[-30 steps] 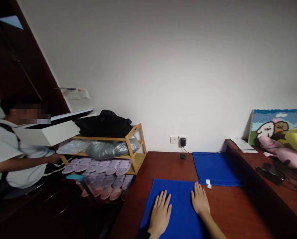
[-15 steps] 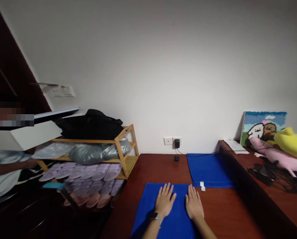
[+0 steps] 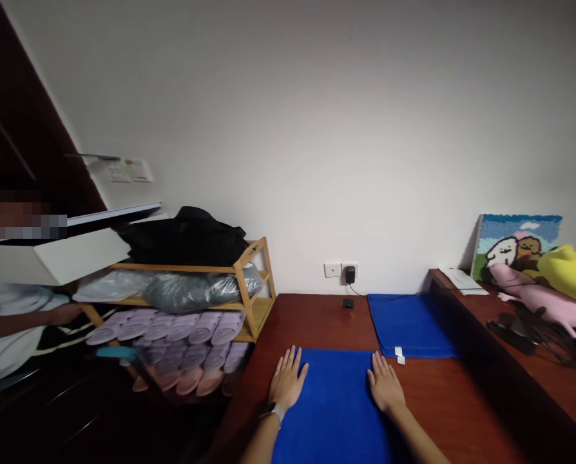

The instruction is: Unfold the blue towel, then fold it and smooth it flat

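Observation:
A blue cloth (image 3: 336, 403) lies flat on the reddish-brown desk (image 3: 317, 322) in front of me. My left hand (image 3: 288, 381) rests palm down over its left edge, fingers stretched out; a watch is on that wrist. At the cloth's right edge lies my right hand (image 3: 386, 384), also flat with the fingers extended. Neither hand grips anything. Just beyond my right hand is a folded blue cloth (image 3: 413, 325) with small white tags at its near edge.
A raised ledge on the right holds plush toys (image 3: 553, 296), black cables and a fluffy picture (image 3: 517, 238). A charger (image 3: 350, 274) is plugged into the wall. To the left stands a wooden rack (image 3: 249, 290) with slippers and a black bag; a person sits beside it.
My left hand has slid left from the cloth's inner area to its left edge. My right hand stays by the right edge. The view has shifted slightly.

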The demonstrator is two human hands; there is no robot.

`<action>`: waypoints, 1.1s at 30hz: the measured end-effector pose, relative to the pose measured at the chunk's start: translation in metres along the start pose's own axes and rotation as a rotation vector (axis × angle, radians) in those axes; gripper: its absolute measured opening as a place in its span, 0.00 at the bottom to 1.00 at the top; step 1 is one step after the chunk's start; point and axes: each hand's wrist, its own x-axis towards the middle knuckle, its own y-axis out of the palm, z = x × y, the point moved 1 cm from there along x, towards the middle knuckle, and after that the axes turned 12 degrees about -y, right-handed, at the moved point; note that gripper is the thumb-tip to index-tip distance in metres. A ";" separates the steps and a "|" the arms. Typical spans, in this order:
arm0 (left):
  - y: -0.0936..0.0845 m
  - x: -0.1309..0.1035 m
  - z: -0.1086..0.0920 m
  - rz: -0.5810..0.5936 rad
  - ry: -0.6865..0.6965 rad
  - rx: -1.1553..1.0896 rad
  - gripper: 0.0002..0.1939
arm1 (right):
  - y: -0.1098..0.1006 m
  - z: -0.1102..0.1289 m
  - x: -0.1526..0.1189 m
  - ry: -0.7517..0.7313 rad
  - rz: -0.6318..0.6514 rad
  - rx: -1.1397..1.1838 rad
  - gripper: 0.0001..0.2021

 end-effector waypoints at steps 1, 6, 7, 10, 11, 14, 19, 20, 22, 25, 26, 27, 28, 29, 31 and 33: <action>-0.001 0.000 0.001 0.008 -0.003 0.002 0.38 | 0.001 -0.002 -0.001 -0.018 -0.016 0.010 0.35; -0.008 0.001 0.000 -0.033 0.026 0.033 0.35 | 0.006 -0.006 -0.006 -0.040 -0.077 0.027 0.35; -0.009 0.000 -0.007 -0.057 0.041 0.030 0.34 | 0.006 -0.006 -0.006 -0.037 -0.079 0.031 0.35; -0.007 -0.012 -0.050 -0.145 0.144 -0.027 0.31 | 0.005 -0.005 -0.005 -0.039 -0.074 0.040 0.35; -0.005 -0.018 -0.072 -0.156 0.207 -0.058 0.31 | 0.004 -0.005 -0.005 -0.039 -0.069 0.038 0.35; 0.006 -0.040 -0.144 -0.052 0.405 -0.133 0.31 | 0.002 -0.005 -0.005 -0.044 -0.050 0.012 0.34; 0.022 -0.057 -0.189 0.100 0.418 -0.170 0.31 | 0.004 -0.007 -0.006 -0.091 -0.037 -0.012 0.33; 0.022 -0.056 -0.180 0.102 0.414 -0.161 0.31 | 0.004 -0.007 -0.006 -0.084 -0.044 -0.006 0.33; 0.018 -0.048 -0.148 0.090 0.378 -0.127 0.32 | 0.005 -0.007 -0.005 -0.062 -0.057 0.007 0.34; 0.008 -0.032 -0.080 0.068 0.218 -0.054 0.34 | 0.007 -0.008 -0.005 -0.049 -0.065 0.020 0.35; 0.004 -0.027 -0.058 0.058 0.158 -0.030 0.35 | 0.007 -0.008 -0.005 -0.048 -0.066 0.023 0.35; 0.002 -0.022 -0.039 0.046 0.106 -0.012 0.35 | 0.008 -0.008 -0.005 -0.048 -0.068 0.026 0.35; 0.000 -0.018 -0.023 0.033 0.066 0.001 0.36 | 0.008 -0.008 -0.005 -0.047 -0.072 0.029 0.35; -0.001 -0.016 -0.011 0.019 0.039 0.007 0.36 | 0.008 -0.009 -0.005 -0.045 -0.076 0.031 0.35; -0.001 -0.013 0.001 -0.007 0.014 0.006 0.37 | 0.008 -0.008 -0.005 -0.044 -0.078 0.028 0.35; -0.001 -0.013 0.002 -0.025 0.011 -0.002 0.37 | 0.006 -0.007 -0.004 -0.034 -0.061 0.019 0.35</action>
